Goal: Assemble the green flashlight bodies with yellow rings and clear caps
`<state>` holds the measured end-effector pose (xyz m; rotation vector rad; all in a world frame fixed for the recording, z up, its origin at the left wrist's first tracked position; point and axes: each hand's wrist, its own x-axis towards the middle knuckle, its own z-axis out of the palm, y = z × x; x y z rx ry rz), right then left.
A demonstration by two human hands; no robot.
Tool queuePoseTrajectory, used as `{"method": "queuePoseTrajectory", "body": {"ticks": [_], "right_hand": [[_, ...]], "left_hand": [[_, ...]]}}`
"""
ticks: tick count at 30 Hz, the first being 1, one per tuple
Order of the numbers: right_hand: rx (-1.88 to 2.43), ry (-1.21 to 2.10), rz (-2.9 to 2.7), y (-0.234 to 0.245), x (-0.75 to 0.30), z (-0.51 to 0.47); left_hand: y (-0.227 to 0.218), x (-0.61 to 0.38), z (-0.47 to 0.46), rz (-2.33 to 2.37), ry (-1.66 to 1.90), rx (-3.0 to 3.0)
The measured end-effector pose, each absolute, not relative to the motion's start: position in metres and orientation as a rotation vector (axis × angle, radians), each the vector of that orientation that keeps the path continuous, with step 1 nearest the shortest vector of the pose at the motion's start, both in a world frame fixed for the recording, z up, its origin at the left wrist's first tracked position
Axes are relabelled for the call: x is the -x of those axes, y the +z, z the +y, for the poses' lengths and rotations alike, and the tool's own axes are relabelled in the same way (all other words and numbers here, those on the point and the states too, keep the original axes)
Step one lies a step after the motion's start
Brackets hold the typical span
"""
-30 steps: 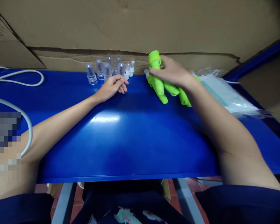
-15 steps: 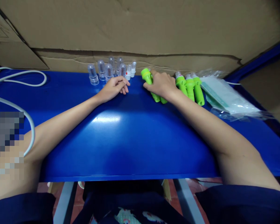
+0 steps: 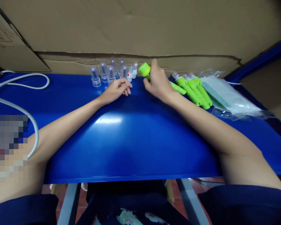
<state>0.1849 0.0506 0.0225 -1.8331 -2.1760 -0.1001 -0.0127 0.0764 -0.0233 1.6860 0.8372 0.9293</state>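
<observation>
My right hand (image 3: 157, 83) grips a bright green flashlight body (image 3: 145, 69) near the back of the blue table (image 3: 131, 131), its round head sticking out past my fingers toward the left. My left hand (image 3: 117, 89) rests on the table with fingers loosely curled, holding nothing, just in front of a cluster of several clear plastic caps (image 3: 110, 72). Two small white caps (image 3: 132, 71) stand between the clear ones and the held flashlight. To the right, three more green flashlight bodies (image 3: 196, 90) lie side by side.
A clear plastic bag with packaging (image 3: 229, 97) lies at the far right. A white cable (image 3: 25, 84) loops across the table's left end. A cardboard wall (image 3: 140, 28) closes off the back. A pixelated patch covers the lower left.
My right hand has drawn one green flashlight leftward away from the others and tipped it up. The remaining green bodies now lie uncovered at the right. My left hand stays put.
</observation>
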Motion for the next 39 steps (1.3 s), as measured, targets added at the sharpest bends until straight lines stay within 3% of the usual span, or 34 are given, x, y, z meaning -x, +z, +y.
{"method": "queuePoseTrajectory", "body": {"ticks": [12, 39], "right_hand": [[1.717, -0.148, -2.222, 0.038, -0.162, 0.108], [1.782, -0.084, -2.191, 0.036, -0.182, 0.105]], "left_hand": [[-0.034, 0.013, 0.085, 0.794, 0.947, -1.723], [-0.037, 0.011, 0.086, 0.776, 0.947, -1.770]]}}
